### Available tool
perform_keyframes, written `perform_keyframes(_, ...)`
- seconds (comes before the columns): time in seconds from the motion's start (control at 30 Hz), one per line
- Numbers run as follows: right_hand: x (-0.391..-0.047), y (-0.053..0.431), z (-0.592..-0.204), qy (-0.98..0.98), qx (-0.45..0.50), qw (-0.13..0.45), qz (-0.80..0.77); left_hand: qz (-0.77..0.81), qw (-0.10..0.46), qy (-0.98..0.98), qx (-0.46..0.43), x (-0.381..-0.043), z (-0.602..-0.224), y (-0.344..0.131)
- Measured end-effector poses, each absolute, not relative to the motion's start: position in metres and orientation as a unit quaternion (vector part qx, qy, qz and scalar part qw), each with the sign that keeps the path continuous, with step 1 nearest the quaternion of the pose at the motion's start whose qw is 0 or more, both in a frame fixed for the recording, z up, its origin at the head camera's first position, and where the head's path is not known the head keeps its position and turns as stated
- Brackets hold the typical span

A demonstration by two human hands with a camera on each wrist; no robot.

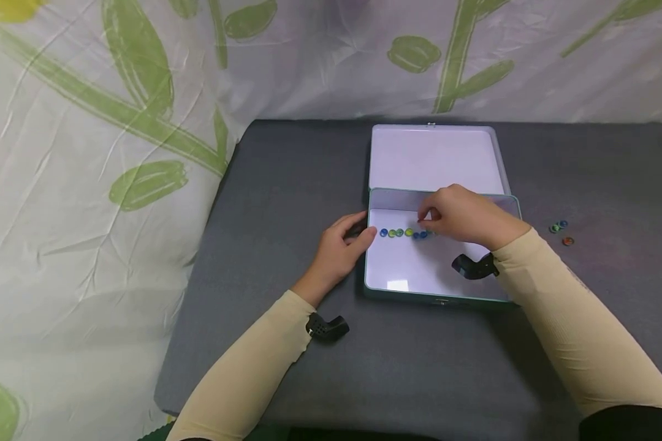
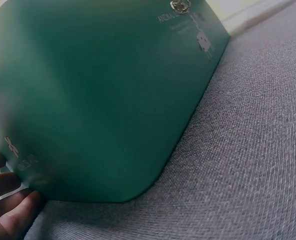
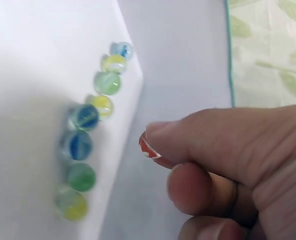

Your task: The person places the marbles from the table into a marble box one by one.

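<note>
A red-and-white marble (image 3: 147, 147) is pinched between the thumb and a finger of my right hand (image 1: 463, 214). That hand hovers inside the open green metal box (image 1: 405, 293), above its white floor. Along the floor runs an uneven row of glass marbles, among them a blue one (image 1: 384, 233), a yellow one (image 1: 409, 232) and a green one (image 3: 81, 176). My left hand (image 1: 336, 250) holds the box at its left wall, thumb over the rim and fingers against the outside. In the left wrist view, fingertips (image 2: 23, 210) touch the green wall near the cloth.
The box's hinged lid (image 1: 436, 158) lies folded back behind it. To the right, several loose marbles (image 1: 567, 241) rest on the grey tabletop cloth (image 1: 287, 184). A white curtain (image 1: 336, 73) with green leaf prints hangs behind and to the left.
</note>
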State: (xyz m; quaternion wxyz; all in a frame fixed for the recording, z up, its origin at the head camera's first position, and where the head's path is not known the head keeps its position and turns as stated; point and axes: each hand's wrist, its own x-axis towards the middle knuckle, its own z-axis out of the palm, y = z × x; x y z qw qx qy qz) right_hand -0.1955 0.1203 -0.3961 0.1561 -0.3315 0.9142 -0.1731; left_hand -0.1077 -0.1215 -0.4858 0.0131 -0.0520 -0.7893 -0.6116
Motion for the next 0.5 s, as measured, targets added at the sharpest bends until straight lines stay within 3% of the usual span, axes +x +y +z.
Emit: perform_keyframes(0.5,-0.202,0.122,-0.413,0.903,-0.345,0.18,-0.182,-0.612,0.007,-0.789,-0.049,-0.108,-0.482,-0.121)
